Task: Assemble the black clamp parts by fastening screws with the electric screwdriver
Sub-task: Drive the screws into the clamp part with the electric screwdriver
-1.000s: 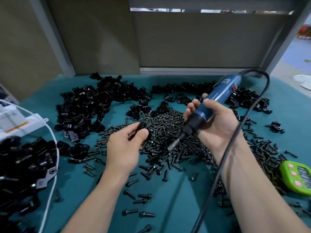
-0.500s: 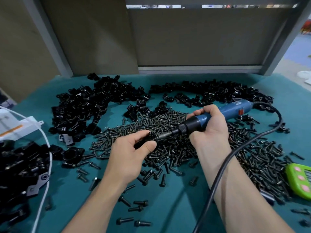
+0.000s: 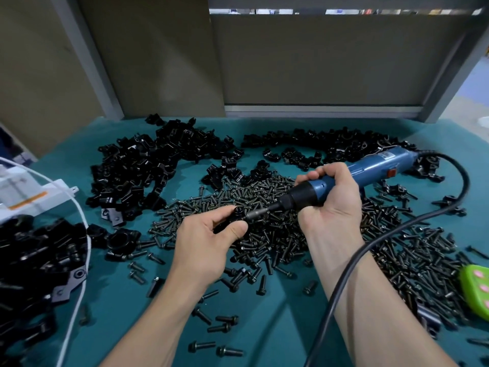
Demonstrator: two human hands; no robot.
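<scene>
My left hand (image 3: 209, 242) pinches a small black screw (image 3: 236, 213) between thumb and fingers above the screw pile (image 3: 264, 207). My right hand (image 3: 330, 197) grips the blue electric screwdriver (image 3: 354, 173), which lies nearly level with its bit tip against the screw head. A heap of black clamp parts (image 3: 148, 165) lies at the back left, and another row of clamp parts (image 3: 330, 141) runs along the back right. One assembled-looking clamp (image 3: 121, 242) sits left of my left hand.
The screwdriver's black cable (image 3: 370, 242) loops over my right forearm. A green device (image 3: 476, 290) sits at the right edge. A bin of black parts (image 3: 31, 260) with a white cord (image 3: 82, 221) and a white box (image 3: 26, 197) occupies the left. Loose screws dot the teal mat (image 3: 264, 327).
The screwdriver has swung down from a steep tilt to nearly level, and its bit has met the screw in my left hand. Both hands moved closer together.
</scene>
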